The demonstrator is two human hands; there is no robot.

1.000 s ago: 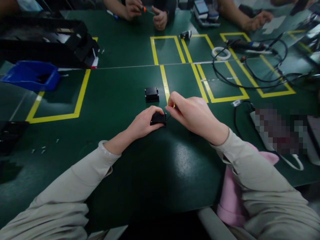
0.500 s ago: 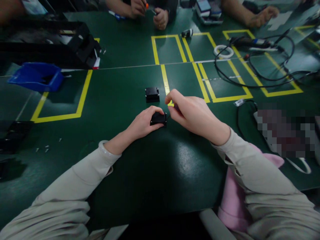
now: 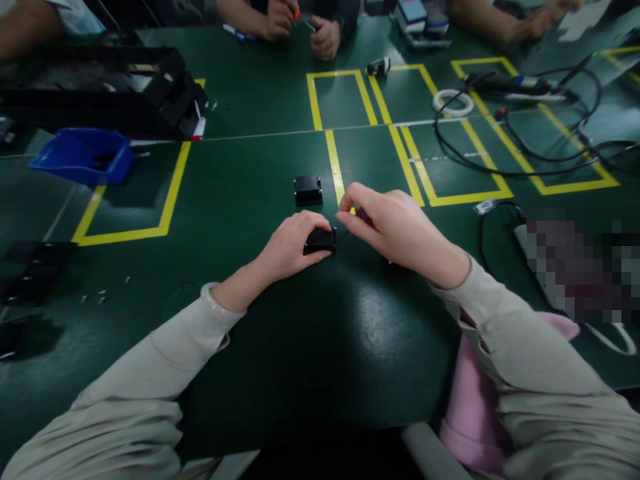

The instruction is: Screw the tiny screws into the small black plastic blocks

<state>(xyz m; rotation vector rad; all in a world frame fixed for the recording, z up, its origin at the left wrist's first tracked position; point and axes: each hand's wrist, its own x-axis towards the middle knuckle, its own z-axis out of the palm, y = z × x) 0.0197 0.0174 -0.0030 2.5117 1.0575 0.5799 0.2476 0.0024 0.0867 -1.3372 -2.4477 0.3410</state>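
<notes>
My left hand (image 3: 290,245) grips a small black box (image 3: 320,241) on the table, thumb along its near side and fingers over the top. Silvery screw heads show at the box's right end. My right hand (image 3: 395,223) is closed in a pinch just right of the box. It holds a thin-shafted tool, seemingly a screwdriver, whose dark shaft (image 3: 343,235) points at the box's right end; its handle is mostly hidden in the fingers. A second black box (image 3: 307,190) with bright screw heads sits just beyond. Another dark part (image 3: 397,267) shows partly under my right wrist.
Loose screws (image 3: 102,297) and black parts (image 3: 37,273) lie at left, near a blue bin (image 3: 85,157) and a long black tray (image 3: 100,87). A cabled tool (image 3: 510,83) and white ring (image 3: 453,103) are at right. Co-workers' hands (image 3: 325,39) are across the green table.
The whole view has shifted slightly, moving things a little to the right. Both hands keep their grips; the dark part under my right wrist now shows.
</notes>
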